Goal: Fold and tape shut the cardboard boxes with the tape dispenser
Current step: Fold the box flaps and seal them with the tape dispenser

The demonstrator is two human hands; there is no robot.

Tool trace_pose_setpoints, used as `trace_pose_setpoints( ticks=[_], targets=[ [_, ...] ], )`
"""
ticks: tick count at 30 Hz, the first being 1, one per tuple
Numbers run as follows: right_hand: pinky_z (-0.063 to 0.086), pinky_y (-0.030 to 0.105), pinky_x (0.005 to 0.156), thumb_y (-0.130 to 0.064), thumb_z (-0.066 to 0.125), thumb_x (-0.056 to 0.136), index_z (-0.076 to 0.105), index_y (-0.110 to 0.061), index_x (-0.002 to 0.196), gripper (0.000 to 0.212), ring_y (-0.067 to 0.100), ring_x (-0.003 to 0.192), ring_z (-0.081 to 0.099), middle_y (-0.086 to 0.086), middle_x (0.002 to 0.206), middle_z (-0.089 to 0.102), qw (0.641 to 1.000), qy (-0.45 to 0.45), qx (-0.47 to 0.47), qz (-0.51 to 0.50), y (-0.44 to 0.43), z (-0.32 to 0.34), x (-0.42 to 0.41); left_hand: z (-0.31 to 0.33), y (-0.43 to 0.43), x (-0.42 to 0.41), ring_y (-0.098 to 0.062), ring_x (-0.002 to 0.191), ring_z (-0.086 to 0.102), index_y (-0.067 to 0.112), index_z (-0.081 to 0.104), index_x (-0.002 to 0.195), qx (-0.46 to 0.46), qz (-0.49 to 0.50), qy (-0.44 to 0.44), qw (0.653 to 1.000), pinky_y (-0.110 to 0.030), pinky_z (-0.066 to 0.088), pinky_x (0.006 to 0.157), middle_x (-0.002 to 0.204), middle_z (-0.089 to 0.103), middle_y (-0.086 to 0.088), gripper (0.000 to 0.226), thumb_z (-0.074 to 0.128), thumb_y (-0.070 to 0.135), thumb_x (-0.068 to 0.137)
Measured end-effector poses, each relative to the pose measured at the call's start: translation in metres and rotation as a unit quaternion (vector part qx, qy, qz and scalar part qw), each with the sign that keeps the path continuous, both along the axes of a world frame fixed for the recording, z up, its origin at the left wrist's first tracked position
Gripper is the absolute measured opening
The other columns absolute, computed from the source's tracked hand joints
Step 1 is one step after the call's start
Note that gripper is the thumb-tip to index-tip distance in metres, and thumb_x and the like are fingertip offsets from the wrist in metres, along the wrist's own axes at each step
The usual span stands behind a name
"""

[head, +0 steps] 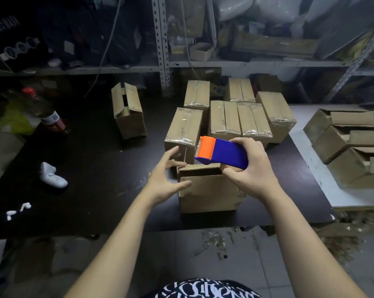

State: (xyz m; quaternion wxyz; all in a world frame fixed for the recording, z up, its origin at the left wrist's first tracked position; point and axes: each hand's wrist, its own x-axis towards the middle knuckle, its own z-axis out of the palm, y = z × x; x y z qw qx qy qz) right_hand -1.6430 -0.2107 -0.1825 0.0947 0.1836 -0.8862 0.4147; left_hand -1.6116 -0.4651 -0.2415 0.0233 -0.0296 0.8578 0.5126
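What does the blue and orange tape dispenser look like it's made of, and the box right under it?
The tape dispenser in the right hand looks like moulded plastic: flat, even blue and orange colour, smooth faces, soft sheen. The box below it looks like corrugated cardboard: dull brown, matte, with what seems a fluted edge along its top flap.

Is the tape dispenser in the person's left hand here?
No, the right hand grips the tape dispenser above the nearest box, while the left hand is open beside it.

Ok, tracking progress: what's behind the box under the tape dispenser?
A taped box, more taped boxes beyond it. The tape dispenser and left hand partly cover its front.
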Motion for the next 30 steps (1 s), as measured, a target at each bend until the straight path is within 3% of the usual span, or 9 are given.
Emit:
trace_pose_setpoints(
  ticks=[3,6,12,14,17,19,22,30],
  targets=[
    [0.053,0.043,0.092,-0.044,0.074,0.067,0.054,-0.033,0.122,0.06,0.01,0.106,0.053,-0.037,0.109,0.047,1.0,-0.011,-0.005,0.009,-0.001,-0.003,-0.005,-0.022,0.006,0.001,0.01,0.124,0.053,0.044,0.032,0.152,0.024,0.033,0.01,0.999,-0.042,0.034,0.118,0.112,0.065,0.042,0.098,0.092,0.028,0.076],
    [0.054,0.041,0.09,-0.043,0.081,0.075,0.057,-0.032,0.116,0.048,0.01,0.104,0.056,-0.029,0.105,0.051,0.999,-0.037,-0.008,0.006,-0.005,-0.01,-0.012,-0.03,0.01,0.003,0.008,0.124,0.055,0.048,0.032,0.149,0.054,0.067,0.019,0.996,-0.033,0.037,0.111,0.111,0.071,0.032,0.095,0.091,0.024,0.078],
    [0.055,0.039,0.084,-0.048,0.083,0.079,0.064,-0.029,0.105,0.037,0.009,0.095,0.057,-0.027,0.095,0.057,0.998,-0.041,0.048,0.008,-0.004,-0.025,-0.022,-0.042,0.017,0.017,-0.002,0.126,0.061,0.032,0.049,0.142,0.149,0.104,0.025,0.983,-0.026,0.048,0.108,0.122,0.074,0.013,0.077,0.088,0.007,0.079],
    [0.053,0.034,0.082,-0.048,0.083,0.078,0.065,-0.029,0.105,0.037,0.008,0.095,0.057,-0.027,0.095,0.058,0.998,-0.043,0.047,0.008,-0.002,-0.026,-0.023,-0.042,0.017,0.022,-0.009,0.124,0.065,0.025,0.057,0.139,0.227,0.134,0.014,0.964,-0.028,0.052,0.105,0.127,0.072,0.005,0.072,0.086,-0.001,0.078],
    [0.05,0.026,0.078,-0.053,0.083,0.076,0.065,-0.029,0.106,0.043,0.005,0.096,0.056,-0.027,0.096,0.057,0.997,-0.044,0.063,0.021,-0.002,-0.026,-0.023,-0.031,0.016,0.023,-0.017,0.115,0.071,0.014,0.072,0.123,0.369,0.211,-0.051,0.904,-0.044,0.059,0.094,0.122,0.075,-0.005,0.03,0.073,0.013,0.093],
    [0.048,0.022,0.075,-0.059,0.082,0.074,0.064,-0.029,0.106,0.048,0.004,0.096,0.056,-0.028,0.097,0.057,0.996,-0.037,0.071,0.035,-0.003,-0.028,-0.023,-0.027,0.018,0.021,-0.017,0.106,0.074,0.013,0.077,0.11,0.353,0.27,-0.094,0.891,-0.043,0.061,0.088,0.108,0.079,-0.002,0.022,0.066,0.028,0.099],
    [0.046,0.02,0.075,-0.066,0.075,0.071,0.064,-0.03,0.105,0.051,0.003,0.095,0.055,-0.03,0.095,0.055,0.995,-0.028,0.083,0.042,-0.005,-0.028,-0.024,-0.027,0.019,0.015,-0.017,0.095,0.074,0.016,0.081,0.097,0.274,0.333,-0.102,0.896,-0.036,0.06,0.082,0.088,0.079,0.002,0.02,0.069,0.033,0.098],
    [0.039,0.017,0.074,-0.066,0.08,0.072,0.065,-0.028,0.107,0.053,0.004,0.091,0.053,-0.021,0.098,0.06,0.991,-0.017,0.123,0.051,-0.006,-0.032,-0.028,-0.044,0.023,0.007,-0.015,0.083,0.065,0.01,0.078,0.083,0.208,0.354,-0.114,0.905,-0.022,0.045,0.064,0.081,0.072,-0.005,0.026,0.07,0.029,0.098]
  ],
)
